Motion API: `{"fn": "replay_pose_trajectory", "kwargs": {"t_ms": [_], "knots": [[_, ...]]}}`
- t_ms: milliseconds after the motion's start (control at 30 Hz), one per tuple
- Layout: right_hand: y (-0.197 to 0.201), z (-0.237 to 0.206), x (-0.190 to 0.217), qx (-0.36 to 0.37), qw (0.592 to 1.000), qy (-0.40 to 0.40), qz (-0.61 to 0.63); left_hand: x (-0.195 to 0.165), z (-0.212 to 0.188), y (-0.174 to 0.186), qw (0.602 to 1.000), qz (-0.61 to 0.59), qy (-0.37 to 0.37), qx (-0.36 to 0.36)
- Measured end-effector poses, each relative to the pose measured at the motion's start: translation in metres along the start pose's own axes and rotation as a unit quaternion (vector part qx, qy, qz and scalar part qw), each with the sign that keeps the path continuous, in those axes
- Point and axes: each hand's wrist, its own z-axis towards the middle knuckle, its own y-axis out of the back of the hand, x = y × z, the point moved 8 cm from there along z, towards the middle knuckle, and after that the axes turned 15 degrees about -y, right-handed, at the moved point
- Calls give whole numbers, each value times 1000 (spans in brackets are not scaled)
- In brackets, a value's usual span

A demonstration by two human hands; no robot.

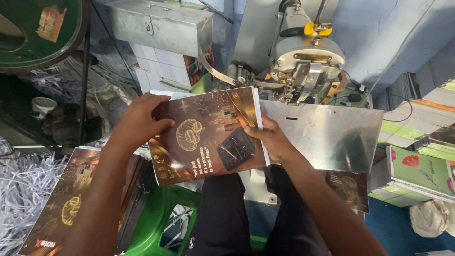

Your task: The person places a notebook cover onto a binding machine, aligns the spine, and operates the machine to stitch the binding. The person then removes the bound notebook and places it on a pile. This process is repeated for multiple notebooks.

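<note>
Notebook [208, 135]: brown-covered, held at frame centre, beside the steel plate [327, 135].
Left hand [140, 121]: fingers clamped on its far edge.
Right hand [275, 140]: thumb pinching its spine edge.
Risk: pages could be skewed or fingers caught under the stitching head [305, 61].

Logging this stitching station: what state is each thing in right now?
Brown booklet: closed, held by both hands over the lap.
Left hand: grip shut on its left edge.
Right hand: grip shut on its right edge.
Metal plate: bare.
Booklet stack: lying flat, left.
Metal box: lid shut.
</note>
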Motion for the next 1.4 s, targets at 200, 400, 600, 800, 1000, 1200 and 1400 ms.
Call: {"fn": "replay_pose_trajectory", "kwargs": {"t_ms": [200, 400, 600, 800, 1000, 1200, 1400], "knots": [[0, -6, 5, 3, 1000, 16, 18, -10, 6, -2, 999, 31, -10, -31], [-2, -8, 5, 6, 1000, 14, 15, -7, 5, -8, 996, 82, -22, -15], [-4, -10, 3, 21, 1000, 20, 2, 14, 1, -17, 994, 74, 59, 51], [-2, -11, 5, 7, 1000, 20, 9, -4, 3, -9, 993, 111, 30, 18], [-4, -12, 4, 25, 999, 23, 33, -28, -11, 4, 989, 127, 36, -61], [-8, -14, 5, 16, 1000, 12, 15, 17, -38, 5, 981, -25, 156, -111], [-24, -29, 27, 55, 996, 5, 76, 61, -82, -20, 901, -327, 268, -100]]}}
